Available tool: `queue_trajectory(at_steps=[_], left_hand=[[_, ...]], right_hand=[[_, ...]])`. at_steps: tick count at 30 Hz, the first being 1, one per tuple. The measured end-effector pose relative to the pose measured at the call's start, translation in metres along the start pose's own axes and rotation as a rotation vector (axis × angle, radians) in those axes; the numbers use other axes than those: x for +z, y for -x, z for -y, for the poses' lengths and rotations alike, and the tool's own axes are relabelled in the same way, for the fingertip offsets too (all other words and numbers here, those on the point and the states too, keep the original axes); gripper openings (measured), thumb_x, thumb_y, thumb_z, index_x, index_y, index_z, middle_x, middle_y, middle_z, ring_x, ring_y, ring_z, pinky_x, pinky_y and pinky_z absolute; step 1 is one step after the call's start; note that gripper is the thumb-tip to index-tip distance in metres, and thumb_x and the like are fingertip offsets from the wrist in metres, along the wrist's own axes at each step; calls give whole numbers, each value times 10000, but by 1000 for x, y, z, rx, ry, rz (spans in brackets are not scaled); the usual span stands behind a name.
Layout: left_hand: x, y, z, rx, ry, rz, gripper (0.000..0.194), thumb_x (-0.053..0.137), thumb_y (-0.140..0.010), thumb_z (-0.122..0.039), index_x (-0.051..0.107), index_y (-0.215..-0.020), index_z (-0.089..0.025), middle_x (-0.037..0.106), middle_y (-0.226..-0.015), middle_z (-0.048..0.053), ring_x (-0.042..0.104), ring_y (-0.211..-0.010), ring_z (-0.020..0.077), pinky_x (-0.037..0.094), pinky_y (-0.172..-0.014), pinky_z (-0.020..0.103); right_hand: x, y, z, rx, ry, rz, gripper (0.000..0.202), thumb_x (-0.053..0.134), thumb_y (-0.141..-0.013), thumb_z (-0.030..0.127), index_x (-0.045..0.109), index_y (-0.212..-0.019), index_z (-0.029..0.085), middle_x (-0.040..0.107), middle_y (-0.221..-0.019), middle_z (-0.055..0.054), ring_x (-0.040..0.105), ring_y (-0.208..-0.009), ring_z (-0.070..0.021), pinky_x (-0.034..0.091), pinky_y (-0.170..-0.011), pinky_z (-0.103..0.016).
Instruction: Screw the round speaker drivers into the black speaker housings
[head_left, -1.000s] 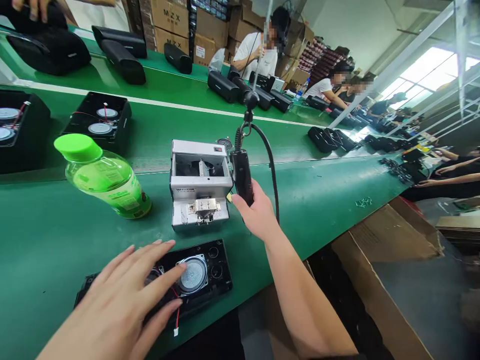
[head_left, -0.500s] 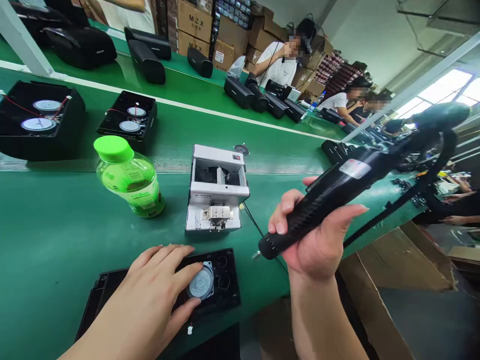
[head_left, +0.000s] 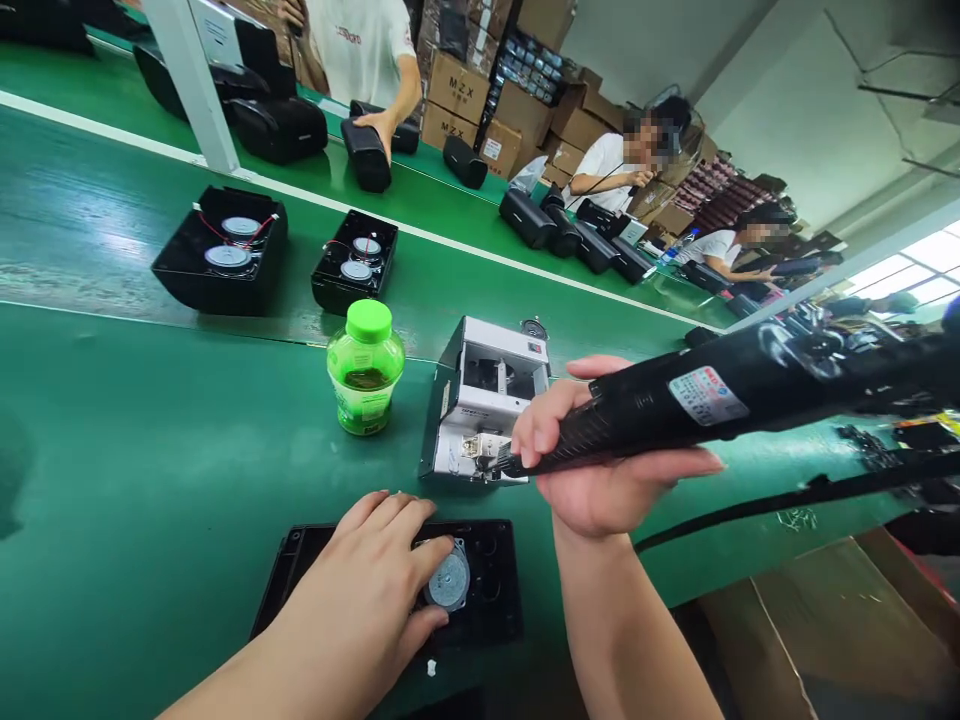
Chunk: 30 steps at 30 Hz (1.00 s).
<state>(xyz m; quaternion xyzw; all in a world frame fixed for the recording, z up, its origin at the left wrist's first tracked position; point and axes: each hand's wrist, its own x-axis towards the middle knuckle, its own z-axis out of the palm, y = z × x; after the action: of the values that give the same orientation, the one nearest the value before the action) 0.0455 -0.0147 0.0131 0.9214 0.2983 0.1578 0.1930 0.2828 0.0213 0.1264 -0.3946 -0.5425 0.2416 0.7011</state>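
Observation:
My left hand (head_left: pixel 386 575) lies over a black speaker panel (head_left: pixel 502 620). Its thumb and index finger grip the edges of a round grey speaker driver (head_left: pixel 448 577) on that panel; the driver's left part is hidden. A small white connector (head_left: pixel 431 668) shows below the panel's edge. My right hand (head_left: pixel 592 470) is wrapped around a black electric screwdriver (head_left: pixel 637 410) with a white label, held tilted. Its tip is at the front of a white-and-grey screw feeder (head_left: pixel 487 400), near the metal pick-up block (head_left: pixel 484 447); whether they touch I cannot tell.
Left of the feeder stands a green-capped bottle (head_left: pixel 367 370). Two black speaker housings (head_left: pixel 225 250) with red wires sit behind it. A cardboard box (head_left: pixel 810 630) is at lower right, below a black cable (head_left: pixel 750 515). Co-workers (head_left: pixel 360 60) work across the bench.
My right hand has brought the screwdriver tip to the screw feeder. My left hand stays on the speaker driver. The view has shifted left, and a co-worker's hand now touches a black speaker.

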Motion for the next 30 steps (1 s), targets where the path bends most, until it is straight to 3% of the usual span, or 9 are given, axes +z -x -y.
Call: queue_trajectory(at_steps=[5,9,13,15,22,30], left_hand=[[-2,0,1,-12,2,16,552,1168,-891,-397,964,-1404,-372,923,-1516,91,871,-1378,414,649,-1326,661],[-2,0,2,35,-47,-43,547,1183,-843,-394,974,-1348,-362,947,-1478,87,890,-1280,410,677,-1242,646],[-3,0,4,83,-103,-84,514,1154,-818,-328,977,-1300,-334,961,-1439,92,895,-1254,423,682,-1186,653],[-3,0,6,99,-108,-93,496,1117,-827,-287,966,-1298,-333,957,-1430,88,891,-1260,426,669,-1184,659],[-4,2,7,111,-87,-106,445,993,-867,-264,924,-1295,-361,948,-1444,77,877,-1274,423,638,-1174,649],[-8,-1,3,96,-55,-90,334,985,-891,-285,927,-1213,-354,952,-1391,65,877,-1234,405,645,-1161,639]], right_hand=[[0,10,2,92,-92,-34,762,751,-1080,1041,840,-1258,306,723,-640,81,583,-390,-153,533,-418,-269],[-16,28,34,120,-127,-87,722,825,-1039,1032,872,-1295,359,765,-677,65,644,-457,-189,610,-481,-328],[-32,50,65,177,-118,-26,653,832,-1070,985,930,-1369,413,820,-732,32,748,-541,-234,682,-555,-406],[-31,61,62,206,-129,-20,664,846,-1035,1007,937,-1348,429,833,-736,36,759,-545,-240,685,-548,-407],[-14,82,19,187,-178,-105,695,847,-1020,1023,896,-1256,371,810,-671,68,688,-448,-207,623,-483,-334],[-12,82,13,200,-173,-98,706,842,-1020,1027,866,-1242,357,807,-662,69,652,-424,-205,589,-474,-329]])
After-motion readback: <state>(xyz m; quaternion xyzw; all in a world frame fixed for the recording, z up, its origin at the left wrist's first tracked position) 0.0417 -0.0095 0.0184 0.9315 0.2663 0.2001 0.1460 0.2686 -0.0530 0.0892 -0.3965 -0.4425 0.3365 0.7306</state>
